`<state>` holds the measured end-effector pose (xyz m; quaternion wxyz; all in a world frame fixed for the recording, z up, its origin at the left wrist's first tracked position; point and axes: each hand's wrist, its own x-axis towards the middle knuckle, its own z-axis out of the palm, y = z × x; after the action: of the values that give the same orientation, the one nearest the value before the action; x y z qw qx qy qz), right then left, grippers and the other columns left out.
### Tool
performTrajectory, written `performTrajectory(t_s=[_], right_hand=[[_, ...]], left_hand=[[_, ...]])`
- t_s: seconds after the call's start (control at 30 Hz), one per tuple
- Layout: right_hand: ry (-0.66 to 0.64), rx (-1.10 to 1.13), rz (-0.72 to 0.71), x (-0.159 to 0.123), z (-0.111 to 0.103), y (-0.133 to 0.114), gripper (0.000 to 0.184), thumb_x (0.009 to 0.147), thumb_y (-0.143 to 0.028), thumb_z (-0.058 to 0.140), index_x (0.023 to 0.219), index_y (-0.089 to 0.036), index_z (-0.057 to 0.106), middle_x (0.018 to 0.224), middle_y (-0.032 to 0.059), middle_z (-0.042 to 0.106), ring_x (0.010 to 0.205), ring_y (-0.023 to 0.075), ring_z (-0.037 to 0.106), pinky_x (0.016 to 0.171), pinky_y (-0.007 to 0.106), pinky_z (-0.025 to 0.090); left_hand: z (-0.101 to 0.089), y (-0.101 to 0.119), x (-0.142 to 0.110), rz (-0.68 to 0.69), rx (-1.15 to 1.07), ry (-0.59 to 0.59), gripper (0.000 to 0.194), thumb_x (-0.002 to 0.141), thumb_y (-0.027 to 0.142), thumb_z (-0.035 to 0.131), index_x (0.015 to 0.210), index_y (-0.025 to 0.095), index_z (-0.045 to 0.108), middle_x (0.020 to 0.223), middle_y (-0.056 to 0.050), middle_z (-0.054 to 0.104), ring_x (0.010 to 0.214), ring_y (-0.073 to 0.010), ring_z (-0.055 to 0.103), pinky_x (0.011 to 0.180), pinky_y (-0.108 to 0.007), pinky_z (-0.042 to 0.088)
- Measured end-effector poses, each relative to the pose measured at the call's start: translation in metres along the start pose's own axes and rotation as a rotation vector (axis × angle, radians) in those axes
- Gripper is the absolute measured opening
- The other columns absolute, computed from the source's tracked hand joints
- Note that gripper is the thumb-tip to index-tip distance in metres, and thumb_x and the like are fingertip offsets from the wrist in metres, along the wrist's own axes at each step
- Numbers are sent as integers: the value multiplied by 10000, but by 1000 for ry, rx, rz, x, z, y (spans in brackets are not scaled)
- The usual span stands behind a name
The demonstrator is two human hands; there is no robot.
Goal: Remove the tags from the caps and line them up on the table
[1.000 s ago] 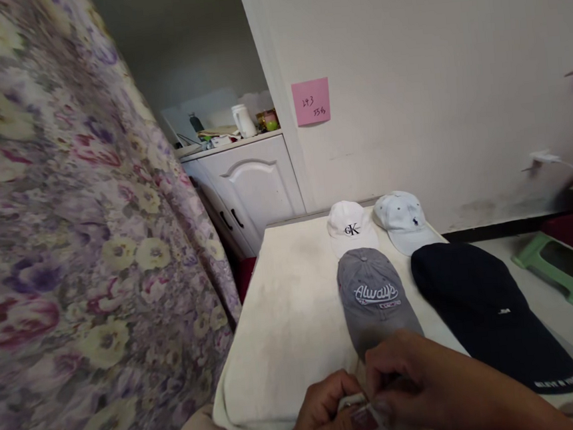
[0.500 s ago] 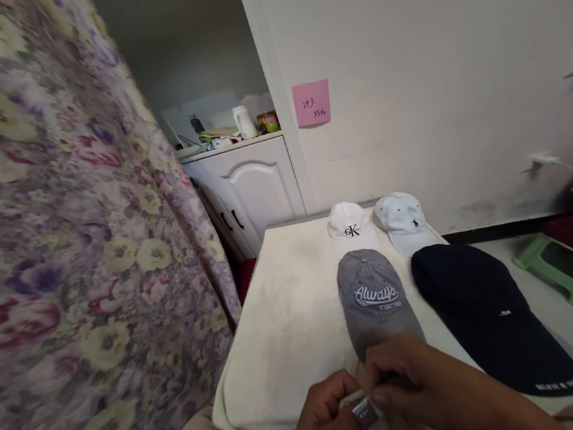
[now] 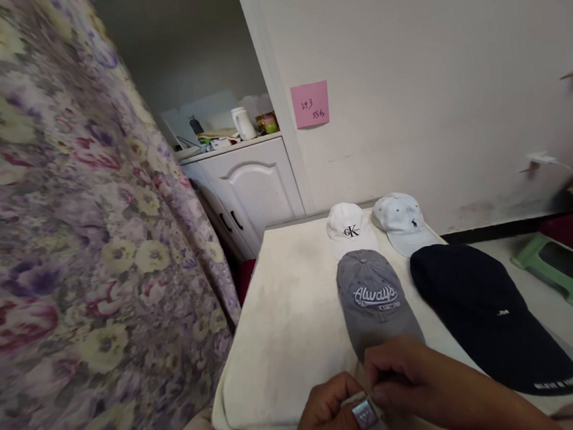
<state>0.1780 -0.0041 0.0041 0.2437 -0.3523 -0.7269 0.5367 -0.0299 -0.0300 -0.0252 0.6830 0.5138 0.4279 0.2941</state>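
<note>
At the bottom middle, my left hand [image 3: 328, 412] is closed on a pale strap with a square metal buckle [image 3: 365, 415]. The fingers of my right hand [image 3: 404, 382] pinch at the strap's end beside the buckle; what lies between these fingertips is partly hidden. Just beyond my hands lies a grey cap [image 3: 372, 281] lettered "Always", its brim partly behind my right hand. A dark navy cap [image 3: 480, 305] rests to the right. Behind are a white cap [image 3: 346, 222] with "CK" letters and a pale blue cap [image 3: 401, 217] with a small dark emblem.
The caps lie on a cream-covered table [image 3: 286, 322]. A floral curtain [image 3: 77, 226] hangs along the left. Behind stands a white cabinet [image 3: 261, 184]; a pink note [image 3: 310, 104] is on the wall. A green stool [image 3: 567, 271] stands at the right.
The buckle has turned slightly so its metal face shows more clearly. Both hands stay in nearly the same place, and the caps have not moved.
</note>
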Motion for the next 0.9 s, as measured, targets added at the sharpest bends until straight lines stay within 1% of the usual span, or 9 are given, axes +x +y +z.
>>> performTrajectory(t_s=[0.17, 0.37, 0.6, 0.77, 0.9], right_hand=[[-12, 5, 1, 0, -2, 1, 105, 819, -114, 595, 747, -190, 602, 673, -66, 526, 637, 110, 459, 583, 242, 345], [30, 47, -12, 1, 1, 3, 100, 831, -113, 584, 764, -183, 610, 703, -53, 566, 672, 120, 499, 598, 244, 357], [17, 80, 19, -1, -1, 3, 92, 826, -133, 608, 748, -182, 614, 695, -55, 552, 677, 121, 490, 593, 235, 353], [23, 112, 7, 1, 2, 5, 93, 837, -133, 591, 763, -180, 621, 680, -59, 535, 657, 117, 472, 591, 240, 348], [42, 135, 4, 0, 4, 8, 87, 848, -139, 592, 777, -176, 628, 699, -50, 565, 673, 122, 495, 597, 243, 356]], left_hand=[[-1, -2, 3, 17, -2, 4, 443, 768, 574, 746, 705, 186, 541, 657, 43, 453, 627, -116, 333, 598, -258, 267], [-1, -5, 5, 22, -15, 35, 442, 772, 568, 743, 685, 194, 525, 640, 50, 437, 612, -114, 332, 594, -262, 263], [-4, -14, 7, -3, -40, 14, 427, 778, 546, 747, 705, 199, 511, 652, 50, 429, 610, -110, 324, 580, -253, 258], [-3, -9, 7, 30, 13, 31, 437, 789, 572, 721, 699, 197, 516, 657, 44, 415, 641, -122, 320, 601, -261, 260], [-2, -8, 7, 8, 2, 21, 424, 787, 557, 727, 694, 198, 520, 639, 50, 422, 614, -116, 316, 591, -265, 255]])
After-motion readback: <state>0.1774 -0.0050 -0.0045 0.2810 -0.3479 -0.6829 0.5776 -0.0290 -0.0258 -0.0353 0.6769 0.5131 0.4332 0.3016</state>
